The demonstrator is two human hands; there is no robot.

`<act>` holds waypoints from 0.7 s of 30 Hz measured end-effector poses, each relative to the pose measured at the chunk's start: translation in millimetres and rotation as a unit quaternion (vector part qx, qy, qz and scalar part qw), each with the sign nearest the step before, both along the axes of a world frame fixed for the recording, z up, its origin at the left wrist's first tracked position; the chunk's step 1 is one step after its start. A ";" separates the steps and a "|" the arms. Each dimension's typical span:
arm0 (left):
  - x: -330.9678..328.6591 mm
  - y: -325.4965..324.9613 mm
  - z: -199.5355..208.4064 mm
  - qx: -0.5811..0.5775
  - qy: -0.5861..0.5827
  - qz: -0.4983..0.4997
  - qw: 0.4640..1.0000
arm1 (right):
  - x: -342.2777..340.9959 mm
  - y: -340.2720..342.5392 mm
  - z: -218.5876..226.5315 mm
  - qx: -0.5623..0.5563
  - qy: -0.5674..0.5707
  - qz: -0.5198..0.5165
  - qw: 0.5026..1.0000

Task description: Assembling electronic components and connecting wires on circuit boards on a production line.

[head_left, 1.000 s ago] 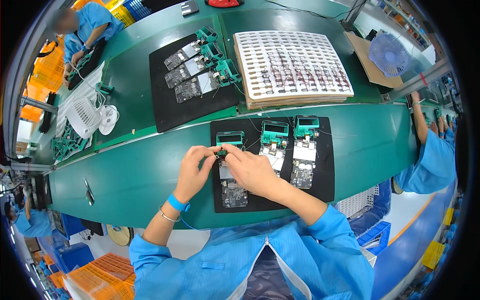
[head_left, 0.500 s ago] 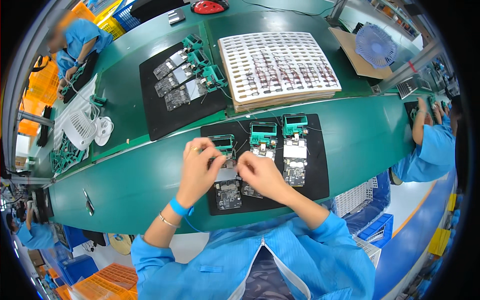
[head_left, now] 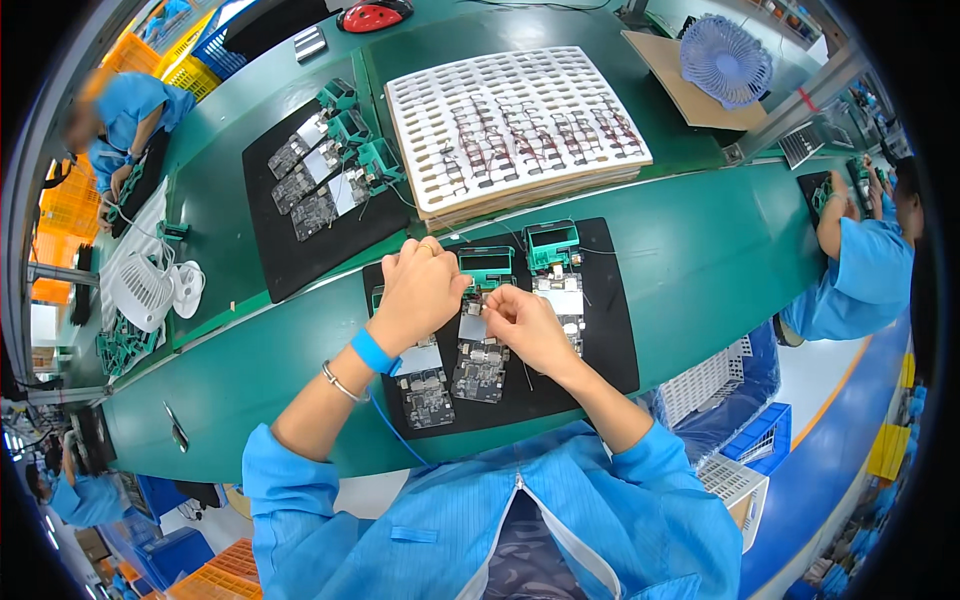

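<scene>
Three circuit board assemblies with green plastic frames lie in a row on a black mat (head_left: 610, 300) before me. Both hands are at the middle assembly, where its green frame (head_left: 487, 262) meets its circuit board (head_left: 480, 372). My left hand (head_left: 418, 288) is closed beside that frame, fingertips bent together, covering most of the left assembly's frame. The left circuit board (head_left: 428, 398) shows below my wrist. My right hand (head_left: 528, 328) pinches over the top of the middle board. Whatever either hand holds is too small or hidden. The right green frame (head_left: 551, 243) stands untouched, a thin wire beside it.
Behind the mat, a white tray (head_left: 430, 100) of small wired parts tops a cardboard stack. Another black mat (head_left: 270, 250) carries more assemblies. Tweezers (head_left: 176, 428) lie at left, near a white fan (head_left: 145, 290). Co-workers sit at both sides. A blue cord runs from my left wristband (head_left: 374, 352).
Both hands have gone from the left assembly to the middle one, uncovering the left board. The whole view has shifted, with the bench things appearing farther left.
</scene>
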State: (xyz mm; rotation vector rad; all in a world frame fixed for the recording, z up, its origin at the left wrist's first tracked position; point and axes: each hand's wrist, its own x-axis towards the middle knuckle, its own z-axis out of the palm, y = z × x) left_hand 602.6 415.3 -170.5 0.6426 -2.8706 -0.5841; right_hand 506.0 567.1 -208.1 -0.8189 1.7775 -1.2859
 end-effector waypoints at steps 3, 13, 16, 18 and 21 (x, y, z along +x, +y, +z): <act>-3.6 -3.4 2.1 0.013 -0.063 0.001 0.998 | -5.6 1.1 3.2 0.009 -0.022 0.033 0.999; -3.9 17.1 36.3 0.344 0.042 0.021 0.938 | -43.6 28.7 33.3 -0.159 -0.331 -0.052 0.929; -11.8 36.7 39.6 0.238 0.169 -0.107 0.950 | -44.3 27.8 29.4 -0.188 -0.391 -0.086 0.897; -19.5 39.7 43.6 0.236 0.138 -0.140 0.952 | -46.3 30.0 25.5 -0.214 -0.489 -0.081 0.842; -33.2 42.0 42.2 0.263 0.140 -0.104 0.949 | -45.6 31.0 27.4 -0.203 -0.549 -0.099 0.805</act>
